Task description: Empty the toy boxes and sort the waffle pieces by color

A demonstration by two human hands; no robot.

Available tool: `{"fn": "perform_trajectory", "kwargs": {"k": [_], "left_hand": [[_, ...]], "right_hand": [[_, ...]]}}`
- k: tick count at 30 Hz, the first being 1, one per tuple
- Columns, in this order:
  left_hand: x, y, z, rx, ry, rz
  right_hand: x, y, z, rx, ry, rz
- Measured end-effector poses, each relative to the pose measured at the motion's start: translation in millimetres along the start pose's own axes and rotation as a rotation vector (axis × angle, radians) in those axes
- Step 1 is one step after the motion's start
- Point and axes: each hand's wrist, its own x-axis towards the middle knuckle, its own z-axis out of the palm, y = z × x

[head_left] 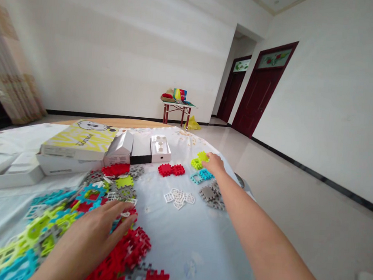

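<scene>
My left hand (100, 224) rests over a mixed heap of plastic interlocking tiles, with its fingers stretched out and touching the pieces. Red tiles (114, 255) lie beside and below it, lime-green pieces (35, 229) to its left, and blue ones (92, 192) just beyond. Farther off, my right hand (214, 164) reaches to the table's far right and pinches a lime-green tile (204, 156) above another lime-green tile (196, 163). Nearby sit blue tiles (205, 174), grey tiles (212, 194), a red group (171, 169) and white grid pieces (179, 197).
A yellow-and-white box (80, 139) and open white boxes (14, 170) stand along the table's back left. A small white box (160, 148) is at the back middle. The cloth-covered table (216, 247) curves away at the right. Beyond is a small side table (179, 104).
</scene>
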Motion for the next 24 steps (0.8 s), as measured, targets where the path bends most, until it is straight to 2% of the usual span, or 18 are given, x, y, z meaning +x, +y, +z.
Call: {"fn": "perform_trajectory", "kwargs": {"k": [6, 9, 12, 15, 17, 21, 24], "left_hand": [[2, -12, -8, 0.054, 0.025, -0.049], [3, -18, -16, 0.060, 0.061, -0.049], [3, -20, -26, 0.061, 0.086, -0.055], [2, -22, -38, 0.069, 0.112, -0.088], [2, -25, -44, 0.072, 0.131, -0.100], [1, -34, -54, 0.091, 0.141, -0.135], [0, -40, -61, 0.095, 0.146, -0.136]], "right_hand": [[15, -19, 22, -0.073, -0.083, 0.006], [15, -22, 22, -0.078, -0.089, 0.002], [6, -27, 16, -0.046, -0.036, -0.044], [-15, -39, 13, 0.098, 0.039, -0.178], [-36, -51, 13, 0.230, 0.039, -0.292], [-90, -80, 16, 0.481, -0.061, -0.483], [-129, -105, 15, 0.569, -0.141, -0.599]]}}
